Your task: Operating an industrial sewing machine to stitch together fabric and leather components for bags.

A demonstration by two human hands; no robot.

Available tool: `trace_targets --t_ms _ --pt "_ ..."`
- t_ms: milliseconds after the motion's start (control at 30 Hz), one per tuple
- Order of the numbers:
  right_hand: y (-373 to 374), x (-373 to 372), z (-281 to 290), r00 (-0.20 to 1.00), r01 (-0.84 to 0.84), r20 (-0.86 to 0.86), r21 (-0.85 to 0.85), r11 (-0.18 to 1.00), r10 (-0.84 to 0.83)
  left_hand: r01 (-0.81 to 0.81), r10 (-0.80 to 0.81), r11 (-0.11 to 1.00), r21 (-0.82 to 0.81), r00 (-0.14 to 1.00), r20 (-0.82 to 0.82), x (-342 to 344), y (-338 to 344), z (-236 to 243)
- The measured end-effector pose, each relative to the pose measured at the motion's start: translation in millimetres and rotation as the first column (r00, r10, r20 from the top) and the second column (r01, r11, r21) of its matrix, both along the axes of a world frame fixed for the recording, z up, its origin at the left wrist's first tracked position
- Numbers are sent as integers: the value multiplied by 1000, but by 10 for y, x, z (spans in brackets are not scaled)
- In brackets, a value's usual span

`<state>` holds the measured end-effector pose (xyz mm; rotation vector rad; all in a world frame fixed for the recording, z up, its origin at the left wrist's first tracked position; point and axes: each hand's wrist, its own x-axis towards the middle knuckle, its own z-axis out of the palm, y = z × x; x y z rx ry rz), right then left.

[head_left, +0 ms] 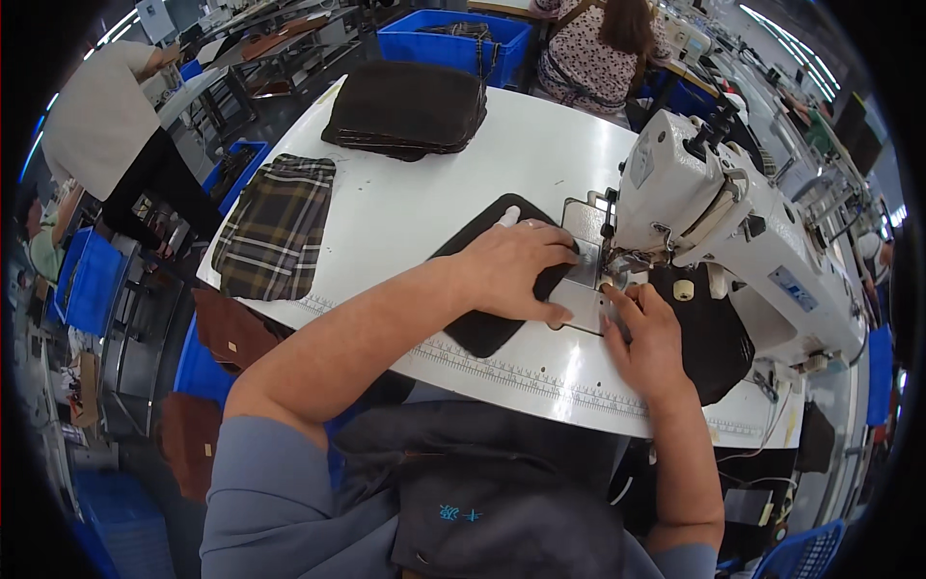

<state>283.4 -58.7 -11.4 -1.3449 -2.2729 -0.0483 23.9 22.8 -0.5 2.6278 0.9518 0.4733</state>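
Note:
My left hand (516, 270) lies palm down with fingers apart on a dark, flat panel with rounded corners (487, 333), left of the needle area. A white covering is on one of its fingertips. My right hand (644, 338) is beside the metal needle plate (584, 307) of a white sewing machine (675, 188). Its thumb and forefinger are bent close together near the presser foot; whatever may be between them is too small to make out. More dark panels (709, 338) lie to the right of my right hand, partly under the machine arm.
A stack of dark panels (405, 106) sits at the back of the white table (540, 125). Plaid fabric pieces (280, 227) lie at its left edge. Brown pieces (231, 333) hang below. Blue crates (453, 39) stand behind the table. Two people (106, 106) work nearby.

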Motion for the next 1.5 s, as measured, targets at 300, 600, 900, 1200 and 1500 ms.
trace_targets --t_ms 300,600,900,1200,1500 --pt "31 44 -1 999 -8 -33 -12 1000 8 82 -82 997 -11 996 -36 -758 -781 167" --pt "72 -10 -5 998 -18 -53 -14 1000 17 -7 4 997 -74 999 -43 -1121 -1058 456" --pt "8 -7 18 998 -25 -65 -6 1000 25 -306 551 815 -491 672 495 -1682 100 1041" --pt "14 24 -13 998 3 -58 -15 1000 -4 -529 410 620 579 848 337 -1563 997 1082" --pt "8 42 -33 999 -20 -37 -9 1000 20 166 198 863 -477 756 623 -433 -253 667"
